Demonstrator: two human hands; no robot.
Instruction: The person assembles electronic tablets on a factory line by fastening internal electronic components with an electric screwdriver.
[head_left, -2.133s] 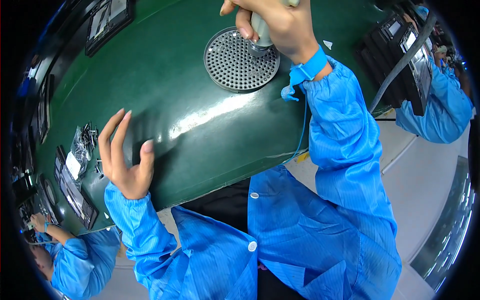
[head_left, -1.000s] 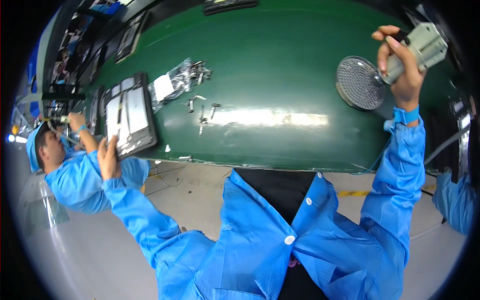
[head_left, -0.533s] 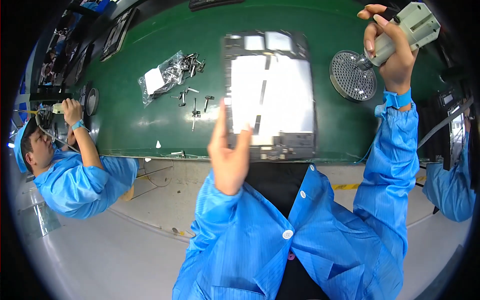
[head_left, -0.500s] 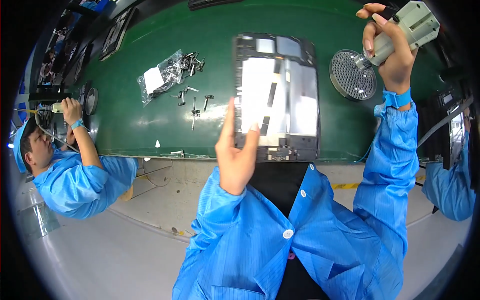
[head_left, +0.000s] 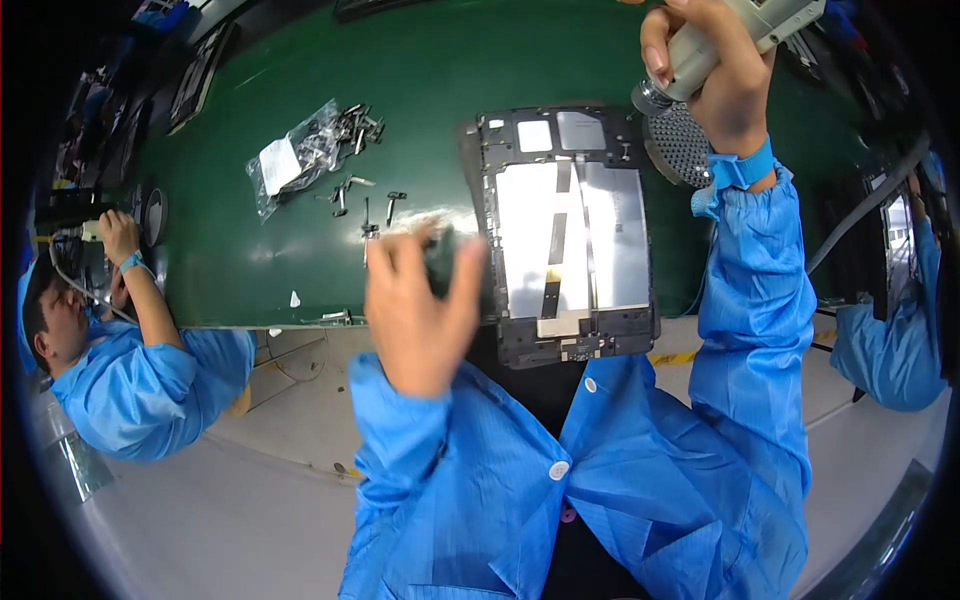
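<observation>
1. Head view: a flat tablet-like device [head_left: 615,235] appears to lie on the worktop [head_left: 560,60] in front of us, inner side up, between our two hands. Its lower end reaches past the worktop's near edge.
2. Our left hand [head_left: 420,330] is released, fingers spread and blurred, with nothing visible in its grasp. The thumb is near the device's left side; we cannot tell whether they touch.
3. Our right hand [head_left: 735,85] is wrapped around a pale handheld tool [head_left: 693,62], beyond the device's upper right corner. The metal collar [head_left: 652,97] overlaps the round perforated tray [head_left: 680,148] in view; contact we cannot confirm.
4. We judge the step in hand to be placing the device, with the tool held ready but apart from it.
5. A next move with the tool would, we think, call for the left hand steadying the frame, clear of the dark ribbon strip [head_left: 556,250], and the tool coming in squarely.
6. Loose metal parts [head_left: 393,203] lie left of the device, near the clear plastic bag [head_left: 318,150]; we would want them kept off the exposed innards.
</observation>
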